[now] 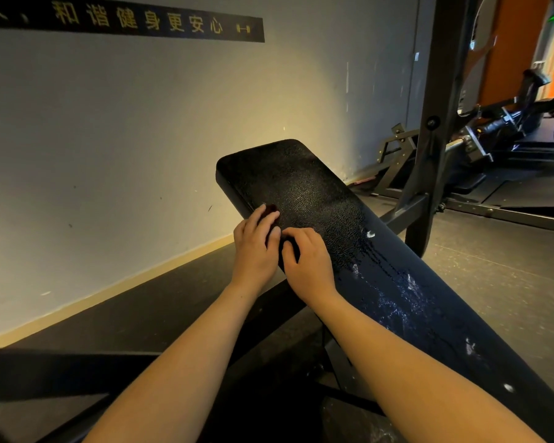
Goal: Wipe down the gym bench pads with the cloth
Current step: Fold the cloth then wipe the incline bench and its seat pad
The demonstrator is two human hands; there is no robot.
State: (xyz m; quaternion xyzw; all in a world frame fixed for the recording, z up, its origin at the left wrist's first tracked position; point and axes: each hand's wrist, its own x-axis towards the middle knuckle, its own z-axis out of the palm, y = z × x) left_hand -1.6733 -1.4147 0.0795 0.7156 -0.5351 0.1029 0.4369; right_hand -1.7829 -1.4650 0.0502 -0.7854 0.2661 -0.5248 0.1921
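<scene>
L hand & R hand, fingers curled, grip dark cloth on bench pad; cloth shows at L's 12 o'clock.

A dark cloth is lying mostly hidden under the left hand. The black pebbled bench pad is glistening wet right of the right hand.
</scene>
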